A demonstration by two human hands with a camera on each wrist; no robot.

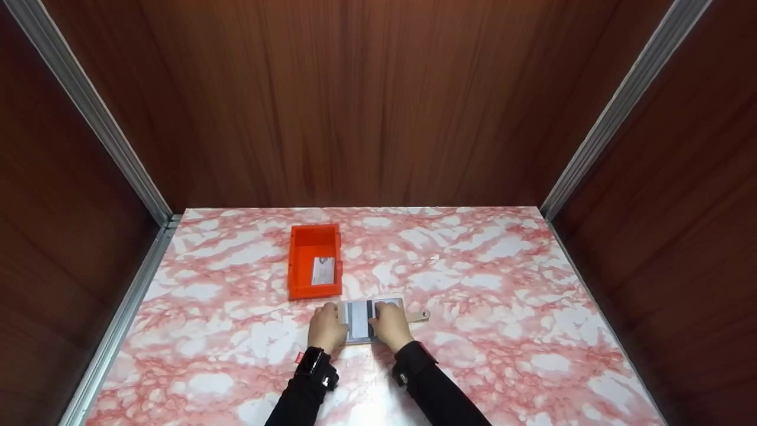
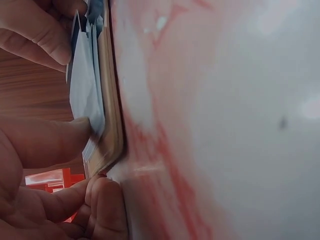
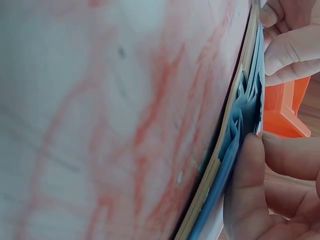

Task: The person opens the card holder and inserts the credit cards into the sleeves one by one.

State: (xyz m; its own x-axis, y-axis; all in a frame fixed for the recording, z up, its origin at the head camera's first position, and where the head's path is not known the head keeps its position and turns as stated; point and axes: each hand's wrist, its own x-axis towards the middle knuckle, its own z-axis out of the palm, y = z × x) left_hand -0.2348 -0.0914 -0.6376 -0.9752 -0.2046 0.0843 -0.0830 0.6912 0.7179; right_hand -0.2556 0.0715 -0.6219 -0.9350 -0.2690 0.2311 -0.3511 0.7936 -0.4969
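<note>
A tan card holder (image 1: 359, 319) lies opened out on the table, its pale plastic sleeves (image 2: 87, 85) standing in a loose stack over the cover. A strap with a snap button (image 1: 419, 315) sticks out on its right side. My left hand (image 1: 327, 327) grips the left edge, thumb on top of the sleeves and fingers curled at the cover's corner. On the other side, my right hand (image 1: 390, 325) pinches the dark-edged sleeve (image 3: 257, 107) between thumb and fingers. In the right wrist view the sleeves gape apart along their near edge. What lies under the right fingers is hidden.
Behind the card holder and to its left stands an orange-red bin (image 1: 291, 260) with a printed card (image 1: 323, 271) on its floor. Brown wood-look panels (image 1: 355, 106) close off the back and both sides of the pink marbled table (image 1: 491, 355).
</note>
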